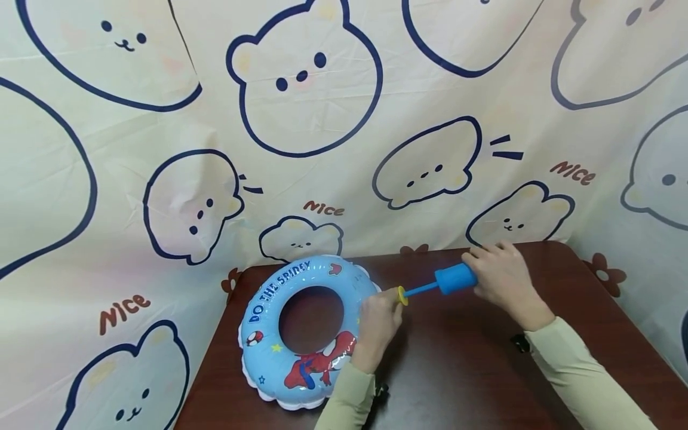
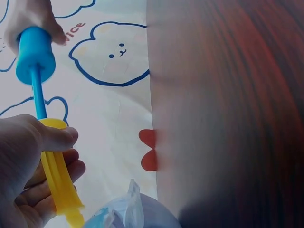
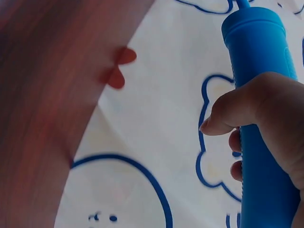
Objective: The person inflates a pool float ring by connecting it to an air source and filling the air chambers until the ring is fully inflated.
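Observation:
A hand pump with a blue barrel (image 1: 455, 279), a thin blue rod (image 2: 38, 97) and a yellow end piece (image 2: 59, 180) is held between both hands. My left hand (image 1: 378, 325) grips the yellow piece, thumb across it in the left wrist view. Around the blue barrel (image 3: 261, 52) curl the fingers of my right hand (image 1: 502, 280). A puffed-up light blue swim ring (image 1: 263, 334) with a red figure and lettering lies just left of and partly behind the left hand. In the left wrist view, a clear valve (image 2: 134, 204) on the ring stands near the yellow tip.
The dark brown table (image 1: 457, 370) runs under the ring and both arms. Behind it hangs a pale cloth (image 1: 344, 179) with outlined bear faces and "Nice" lettering, which also covers the sides.

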Demonstrator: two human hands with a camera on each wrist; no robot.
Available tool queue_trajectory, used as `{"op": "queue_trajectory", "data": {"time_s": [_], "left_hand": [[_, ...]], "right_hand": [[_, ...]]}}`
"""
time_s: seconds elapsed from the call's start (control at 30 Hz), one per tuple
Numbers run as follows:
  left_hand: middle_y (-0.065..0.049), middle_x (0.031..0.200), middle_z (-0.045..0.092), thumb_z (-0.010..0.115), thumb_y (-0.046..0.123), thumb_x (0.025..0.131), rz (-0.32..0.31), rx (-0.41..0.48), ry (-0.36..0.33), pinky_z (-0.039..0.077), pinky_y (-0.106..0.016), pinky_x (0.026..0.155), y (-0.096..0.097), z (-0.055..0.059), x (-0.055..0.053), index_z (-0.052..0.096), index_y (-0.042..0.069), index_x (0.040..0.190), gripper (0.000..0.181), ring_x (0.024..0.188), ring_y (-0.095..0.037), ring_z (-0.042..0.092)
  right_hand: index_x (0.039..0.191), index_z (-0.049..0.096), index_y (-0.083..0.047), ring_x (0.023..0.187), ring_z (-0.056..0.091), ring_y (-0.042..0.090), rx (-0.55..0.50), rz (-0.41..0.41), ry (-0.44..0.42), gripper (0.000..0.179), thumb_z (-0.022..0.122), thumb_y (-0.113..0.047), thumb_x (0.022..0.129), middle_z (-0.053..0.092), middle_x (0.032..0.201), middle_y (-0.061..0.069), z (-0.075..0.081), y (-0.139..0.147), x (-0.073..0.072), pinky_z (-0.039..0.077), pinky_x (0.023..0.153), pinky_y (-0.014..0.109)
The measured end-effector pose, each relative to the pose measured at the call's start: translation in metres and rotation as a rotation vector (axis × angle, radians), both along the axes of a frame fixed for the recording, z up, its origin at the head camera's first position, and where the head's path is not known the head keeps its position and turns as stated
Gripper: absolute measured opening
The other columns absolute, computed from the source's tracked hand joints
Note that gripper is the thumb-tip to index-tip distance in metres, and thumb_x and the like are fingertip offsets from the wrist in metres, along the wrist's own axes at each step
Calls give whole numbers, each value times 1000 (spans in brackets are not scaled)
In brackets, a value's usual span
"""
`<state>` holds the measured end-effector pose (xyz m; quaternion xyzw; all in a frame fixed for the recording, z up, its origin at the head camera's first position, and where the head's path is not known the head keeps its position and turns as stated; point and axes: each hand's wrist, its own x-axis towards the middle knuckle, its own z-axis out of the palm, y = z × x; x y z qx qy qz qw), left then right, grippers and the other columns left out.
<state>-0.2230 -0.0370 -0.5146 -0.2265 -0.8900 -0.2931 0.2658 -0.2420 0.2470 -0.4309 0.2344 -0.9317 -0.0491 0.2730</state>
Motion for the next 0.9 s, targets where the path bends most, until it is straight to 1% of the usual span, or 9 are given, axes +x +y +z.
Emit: {"op": "queue_trajectory", "data": {"time_s": [0.1,0.23,0.37,0.43,0.6,0.77,0.9], "left_hand": [[2,80,78,84,11,92,-4,6,13,55,-13,67,-1,-1,-1,80,12,92,5,66,-10,70],[2,77,76,85,10,91,2,20,33,55,-14,66,0,-1,-1,79,11,90,6,64,-10,69],[1,76,76,85,12,92,15,1,61,56,-15,68,2,-2,0,78,11,90,7,63,-10,69],[2,76,76,85,12,92,18,-15,69,56,-15,69,4,-3,1,78,11,90,7,63,-9,69],[1,71,72,84,10,92,35,-40,86,54,-13,65,7,-3,3,76,10,88,9,60,-10,67],[0,73,74,86,10,89,61,-61,108,55,-13,65,7,-4,4,76,9,88,11,60,-12,68],[-1,72,73,86,8,88,63,-46,111,54,-13,63,7,-4,4,75,9,86,12,60,-12,67]], "right_hand": [[108,76,-9,95,75,39,-8,-14,13,61,104,-26,56,80,107,15,7,14,1,55,93,60],[106,75,-9,95,73,41,-34,-30,29,61,103,-24,55,79,105,16,15,29,2,55,92,62],[106,74,-10,93,72,41,-43,-46,47,63,103,-23,52,79,103,16,20,39,4,55,90,62],[106,74,-9,92,72,40,-25,-47,51,64,103,-24,52,79,103,16,20,39,6,55,89,60],[106,74,-7,93,73,41,28,-43,33,62,103,-28,55,79,104,17,14,23,7,54,90,59],[103,74,-7,92,73,40,32,-30,29,63,104,-31,53,79,103,16,1,1,8,56,89,58],[103,74,-7,91,72,38,36,-24,21,63,104,-33,54,78,101,15,-6,-16,7,56,87,56]]}}
